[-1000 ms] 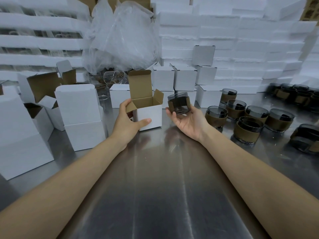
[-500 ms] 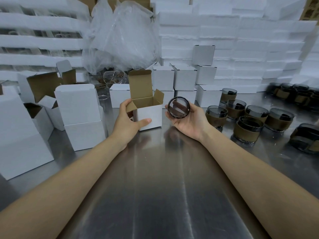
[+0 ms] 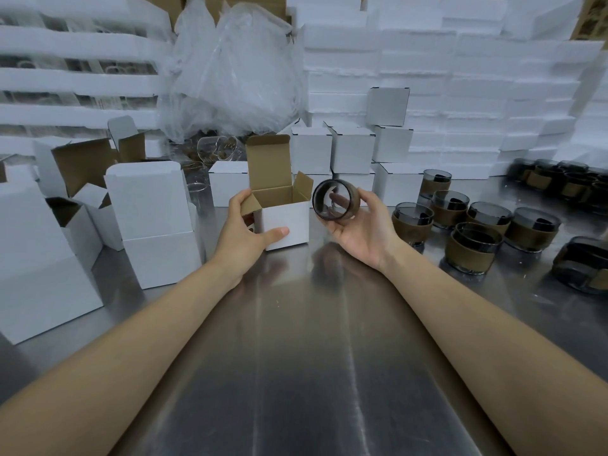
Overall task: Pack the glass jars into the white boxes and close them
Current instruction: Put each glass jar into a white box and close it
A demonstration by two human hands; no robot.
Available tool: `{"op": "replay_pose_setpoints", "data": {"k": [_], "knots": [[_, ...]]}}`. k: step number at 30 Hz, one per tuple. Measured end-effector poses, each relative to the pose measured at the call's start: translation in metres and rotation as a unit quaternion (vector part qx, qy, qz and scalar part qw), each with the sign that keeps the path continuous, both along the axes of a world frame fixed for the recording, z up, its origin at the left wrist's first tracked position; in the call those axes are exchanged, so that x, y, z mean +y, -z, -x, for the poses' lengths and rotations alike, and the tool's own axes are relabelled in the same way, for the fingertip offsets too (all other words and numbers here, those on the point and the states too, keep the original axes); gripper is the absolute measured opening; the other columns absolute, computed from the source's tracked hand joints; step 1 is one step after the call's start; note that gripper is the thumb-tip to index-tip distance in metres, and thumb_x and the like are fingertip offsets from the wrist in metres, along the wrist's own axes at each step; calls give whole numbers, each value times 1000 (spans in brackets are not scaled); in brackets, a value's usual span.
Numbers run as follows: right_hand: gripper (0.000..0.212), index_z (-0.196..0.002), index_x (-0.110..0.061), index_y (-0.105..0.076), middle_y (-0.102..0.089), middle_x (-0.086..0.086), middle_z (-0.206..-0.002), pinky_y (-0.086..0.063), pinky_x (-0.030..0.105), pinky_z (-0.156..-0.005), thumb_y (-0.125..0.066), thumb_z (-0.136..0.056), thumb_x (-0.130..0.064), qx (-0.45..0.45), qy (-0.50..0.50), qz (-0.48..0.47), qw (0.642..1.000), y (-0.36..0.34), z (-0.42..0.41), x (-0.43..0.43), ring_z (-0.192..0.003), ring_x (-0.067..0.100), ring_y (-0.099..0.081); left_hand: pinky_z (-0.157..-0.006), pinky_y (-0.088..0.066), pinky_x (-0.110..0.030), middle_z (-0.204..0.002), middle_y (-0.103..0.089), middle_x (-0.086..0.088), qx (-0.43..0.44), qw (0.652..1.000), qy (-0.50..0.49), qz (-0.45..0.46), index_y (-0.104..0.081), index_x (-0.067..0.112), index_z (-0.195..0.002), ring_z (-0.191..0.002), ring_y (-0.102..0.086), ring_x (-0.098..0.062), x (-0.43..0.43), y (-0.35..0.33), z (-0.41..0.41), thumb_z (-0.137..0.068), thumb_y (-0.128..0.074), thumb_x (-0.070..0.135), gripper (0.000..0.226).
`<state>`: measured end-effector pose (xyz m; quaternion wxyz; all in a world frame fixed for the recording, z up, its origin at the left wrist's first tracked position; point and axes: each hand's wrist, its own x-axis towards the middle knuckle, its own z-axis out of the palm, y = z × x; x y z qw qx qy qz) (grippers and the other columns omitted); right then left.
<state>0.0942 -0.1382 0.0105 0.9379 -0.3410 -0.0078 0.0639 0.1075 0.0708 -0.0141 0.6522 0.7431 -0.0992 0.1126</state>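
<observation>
A small white box (image 3: 287, 222) stands open on the steel table, its brown lid flap upright and side flaps spread. My left hand (image 3: 245, 236) grips the box's left side, thumb along the front bottom edge. My right hand (image 3: 360, 227) holds a smoky glass jar (image 3: 334, 199) with a brown sleeve, tipped on its side so a round end faces me, just right of the box's open top. The jar is outside the box.
Several more sleeved glass jars (image 3: 473, 245) stand on the table (image 3: 312, 357) at the right. Open and closed white boxes (image 3: 151, 222) crowd the left. Closed boxes (image 3: 350, 149) and white foam stacks line the back, with a clear plastic bag (image 3: 230, 70).
My right hand has turned the jar from upright onto its side and lifted it slightly toward the box's opening. My left hand and the box have stayed put.
</observation>
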Motion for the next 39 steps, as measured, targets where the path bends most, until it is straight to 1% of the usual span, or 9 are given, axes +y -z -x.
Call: {"op": "replay_pose_setpoints", "data": {"k": [5, 9, 14, 19, 22, 27, 30, 35, 39], "knots": [[35, -124, -3, -51, -56, 27, -123, -50, 38, -97, -55, -96, -23, -31, 51, 9, 998, -1, 2, 4, -122, 37, -55, -78, -42, -12, -130, -53, 7, 2, 1000, 5, 3, -32, 33, -139, -111, -53, -7, 0, 0, 0, -71, -84, 14, 88], [48, -135, -2, -43, -55, 22, -132, -49, 32, -98, -63, -92, -11, -73, 167, 149, 972, -1, 0, 9, -115, 28, -60, -79, -43, -13, -127, -53, 8, 2, 1000, 7, 4, -33, 32, -140, -113, -53, -8, 0, 0, 0, -71, -84, 14, 88], [70, -129, -15, -50, -50, -1, -123, -46, 22, -96, -86, -68, -13, -145, 376, 466, 788, 3, -1, 13, -113, 13, -53, -78, -42, -13, -127, -53, 9, 2, 1000, 5, 0, -32, 33, -140, -113, -53, -8, 0, 1, -1, -71, -85, 16, 89], [61, -116, -9, -56, -41, 0, -116, -38, 18, -100, -83, -61, -4, -291, 432, 563, 642, 7, 2, 22, -111, 12, -45, -76, -42, -11, -124, -54, 10, 0, 1000, 0, -5, -32, 34, -139, -111, -53, -5, 0, 2, -1, -70, -85, 17, 89], [59, -117, -6, -56, -38, 6, -116, -30, 3, -95, -81, -63, 0, -316, 427, 559, 637, 8, 3, 24, -103, 0, -40, -77, -42, -12, -125, -54, 10, 1, 1000, 0, -4, -32, 35, -139, -112, -53, -6, 0, 2, -2, -70, -85, 18, 89], [60, -118, -8, -55, -34, 5, -116, -34, 9, -98, -80, -64, 1, -306, 435, 561, 634, 8, 3, 22, -108, 9, -42, -78, -41, -12, -125, -54, 10, 1, 1000, 0, -7, -31, 35, -140, -113, -53, -7, 0, 2, -2, -70, -85, 19, 90], [60, -117, -10, -54, -38, 6, -115, -31, 4, -95, -81, -64, -2, -310, 428, 563, 635, 8, 3, 22, -105, -11, -38, -76, -42, -11, -126, -54, 8, 0, 1000, -1, -6, -31, 34, -140, -113, -53, -7, 0, 2, -2, -71, -85, 18, 89], [66, -121, -11, -53, -48, -6, -115, -46, 34, -97, -87, -64, -11, -286, 407, 537, 681, 5, 6, 19, -110, 10, -49, -79, -43, -14, -130, -53, 6, -3, 1000, -2, -2, -31, 34, -140, -115, -53, -10, 0, 3, -3, -71, -85, 18, 89], [68, -124, -13, -47, -49, 3, -122, -48, 38, -97, -80, -66, 0, -248, 404, 514, 715, 5, 3, 18, -111, 11, -51, -78, -42, -12, -124, -54, 10, -1, 1000, 0, -6, -31, 36, -139, -113, -53, -6, 1, 4, -4, -70, -86, 19, 89]]}}
